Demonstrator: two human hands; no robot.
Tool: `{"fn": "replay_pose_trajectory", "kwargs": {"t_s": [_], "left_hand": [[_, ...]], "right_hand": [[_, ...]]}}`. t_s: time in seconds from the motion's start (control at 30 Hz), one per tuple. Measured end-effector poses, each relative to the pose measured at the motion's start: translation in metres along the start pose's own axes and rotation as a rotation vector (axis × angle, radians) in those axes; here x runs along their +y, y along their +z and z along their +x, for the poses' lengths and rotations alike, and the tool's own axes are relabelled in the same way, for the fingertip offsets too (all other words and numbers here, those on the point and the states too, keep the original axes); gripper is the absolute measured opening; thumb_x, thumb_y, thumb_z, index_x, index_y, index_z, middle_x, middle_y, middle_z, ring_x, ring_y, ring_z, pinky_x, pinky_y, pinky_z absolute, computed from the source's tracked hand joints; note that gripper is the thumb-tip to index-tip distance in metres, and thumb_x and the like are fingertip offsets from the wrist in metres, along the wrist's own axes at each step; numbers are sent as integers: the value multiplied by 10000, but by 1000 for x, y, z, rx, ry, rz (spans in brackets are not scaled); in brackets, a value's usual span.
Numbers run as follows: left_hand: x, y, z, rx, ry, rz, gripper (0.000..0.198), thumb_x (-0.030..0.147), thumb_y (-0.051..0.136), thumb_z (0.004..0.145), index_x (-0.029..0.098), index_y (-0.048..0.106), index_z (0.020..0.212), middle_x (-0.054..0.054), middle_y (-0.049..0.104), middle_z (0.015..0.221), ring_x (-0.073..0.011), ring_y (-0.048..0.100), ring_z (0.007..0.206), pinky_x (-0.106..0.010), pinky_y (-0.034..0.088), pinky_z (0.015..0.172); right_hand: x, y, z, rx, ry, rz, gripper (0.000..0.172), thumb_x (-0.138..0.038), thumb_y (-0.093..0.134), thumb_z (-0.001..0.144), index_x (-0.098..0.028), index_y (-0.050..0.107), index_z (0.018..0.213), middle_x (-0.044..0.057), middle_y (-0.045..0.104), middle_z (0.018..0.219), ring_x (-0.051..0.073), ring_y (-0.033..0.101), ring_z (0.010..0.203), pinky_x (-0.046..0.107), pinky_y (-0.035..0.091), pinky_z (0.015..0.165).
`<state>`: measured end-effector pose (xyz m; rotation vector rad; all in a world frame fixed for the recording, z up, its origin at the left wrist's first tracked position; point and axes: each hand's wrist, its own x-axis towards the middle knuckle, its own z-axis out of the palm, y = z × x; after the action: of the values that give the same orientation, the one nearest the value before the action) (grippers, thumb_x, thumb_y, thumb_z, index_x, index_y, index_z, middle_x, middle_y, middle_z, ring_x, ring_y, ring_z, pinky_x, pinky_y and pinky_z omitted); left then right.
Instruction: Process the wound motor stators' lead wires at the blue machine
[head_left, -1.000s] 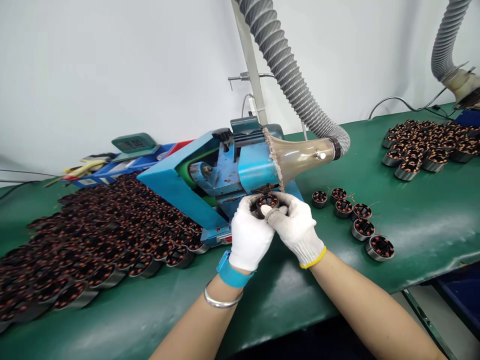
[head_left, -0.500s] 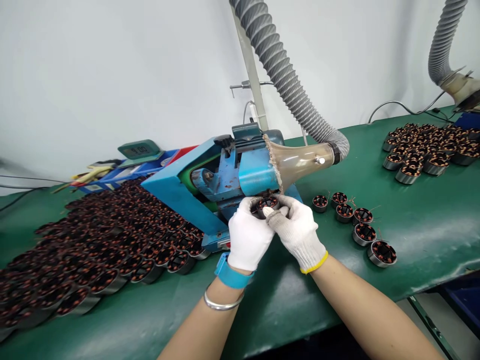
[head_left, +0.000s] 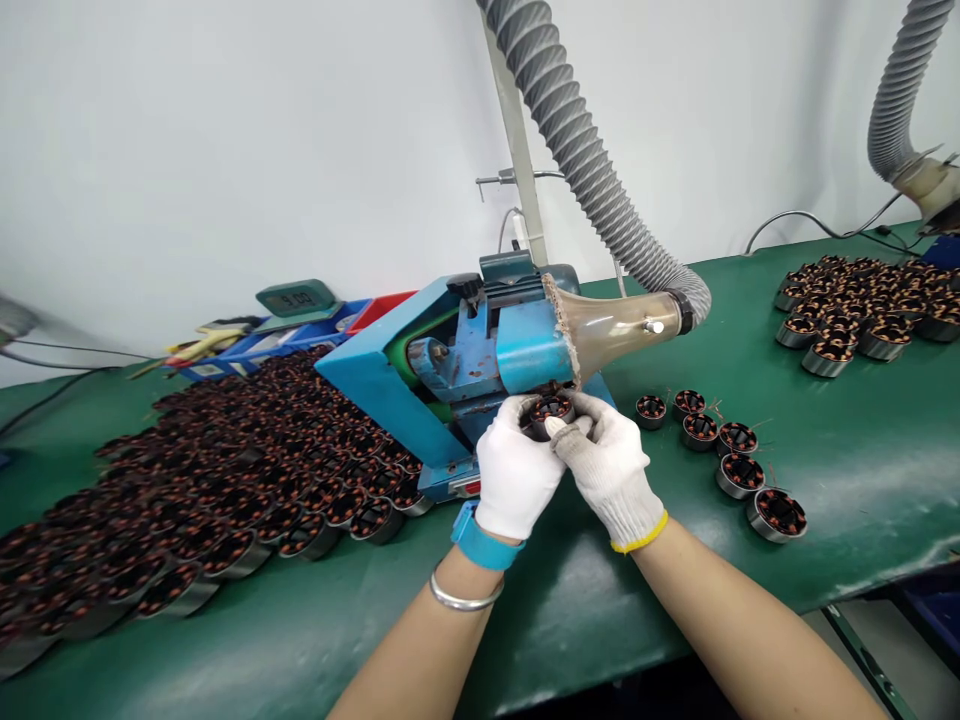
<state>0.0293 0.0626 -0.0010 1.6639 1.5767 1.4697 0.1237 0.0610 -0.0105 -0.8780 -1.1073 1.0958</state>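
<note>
Both gloved hands are closed around one motor stator [head_left: 553,409], a round metal ring with copper windings and a black core. My left hand [head_left: 519,470] grips its left side, and my right hand [head_left: 607,460] grips the right, with the thumb over the near rim. The stator is held up against the front of a blue belt-driven machine [head_left: 532,345], just below its housing. Where the stator meets the machine is partly hidden by the fingers. A clear funnel-shaped hood [head_left: 611,325] covers the machine's right end.
A grey corrugated hose [head_left: 570,110] rises from the hood. Many stators [head_left: 247,480] crowd the green table [head_left: 360,610] on the left; several single ones [head_left: 739,474] stand at right, beyond them another cluster [head_left: 877,310]. A digital clock [head_left: 298,298] and blue bins [head_left: 247,352] are behind.
The whole scene has shifted slightly right and down in view as the head turned. Both hands keep the same hold on the stator at the machine.
</note>
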Motion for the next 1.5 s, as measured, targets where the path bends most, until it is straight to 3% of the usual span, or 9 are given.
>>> {"fn": "replay_pose_trajectory", "kwargs": {"t_s": [0.33,0.47,0.6,0.7,0.77,0.9,1.07,1.3,1.5], "left_hand": [[-13,-6,-17,7,68,-61,451,282,803,601,198,586,987,-43,683,891,-216,662,819,-352,544,772],[-29,-12,-34,-41,162,-182,434,278,764,657,203,539,1021,-34,649,923,-189,649,832,-330,543,770],[-28,-12,-37,-69,168,-152,448,243,758,666,210,505,1034,-41,633,979,-190,646,893,-340,528,824],[-21,-11,-34,-48,65,-140,441,247,762,664,213,480,1001,-34,634,958,-184,646,875,-349,523,841],[-19,-11,-33,-34,-19,-170,461,265,757,665,210,472,1023,-43,631,979,-192,644,901,-366,520,863],[-19,-10,-29,-78,-146,-319,548,301,709,698,198,458,1174,-107,619,1168,-232,628,1067,-412,497,950],[-17,-7,-22,-1,-164,-365,510,297,742,640,173,516,1080,-116,674,1087,-237,669,995,-400,532,907],[-2,-2,-10,114,-137,-292,456,320,752,623,163,546,999,-92,710,950,-232,695,893,-393,552,850],[-3,0,-8,75,-96,-213,477,344,768,645,164,552,1030,-99,705,993,-241,686,946,-382,551,865]], "right_hand": [[-5,-8,-15,-28,19,-145,450,-281,689,680,-152,635,1107,92,685,1056,243,658,976,348,550,875],[-11,-19,-24,-162,-110,-174,231,-293,612,798,-161,679,975,79,690,978,214,656,920,329,538,840],[-14,-28,-17,-61,-47,-212,199,-313,562,861,-164,671,789,41,666,752,170,627,728,278,521,684],[-13,-33,-8,133,88,39,260,-403,547,870,-175,631,777,23,641,698,161,618,674,286,532,653],[-11,-33,-6,176,131,102,266,-441,572,849,-182,626,812,30,652,740,175,638,710,313,548,696],[-2,-22,-14,-76,174,-133,383,-344,706,742,-167,632,1073,85,685,1005,228,654,937,354,545,845],[5,-8,-15,-201,65,-91,371,-315,576,849,-160,586,1186,101,642,1175,217,621,1081,359,496,972],[0,-5,3,-216,58,17,339,-323,551,868,-164,611,1161,64,680,1139,210,627,1090,327,493,982],[3,-8,3,-218,92,198,311,-336,580,845,-205,646,1119,30,704,1080,207,647,1051,331,500,978]]}}
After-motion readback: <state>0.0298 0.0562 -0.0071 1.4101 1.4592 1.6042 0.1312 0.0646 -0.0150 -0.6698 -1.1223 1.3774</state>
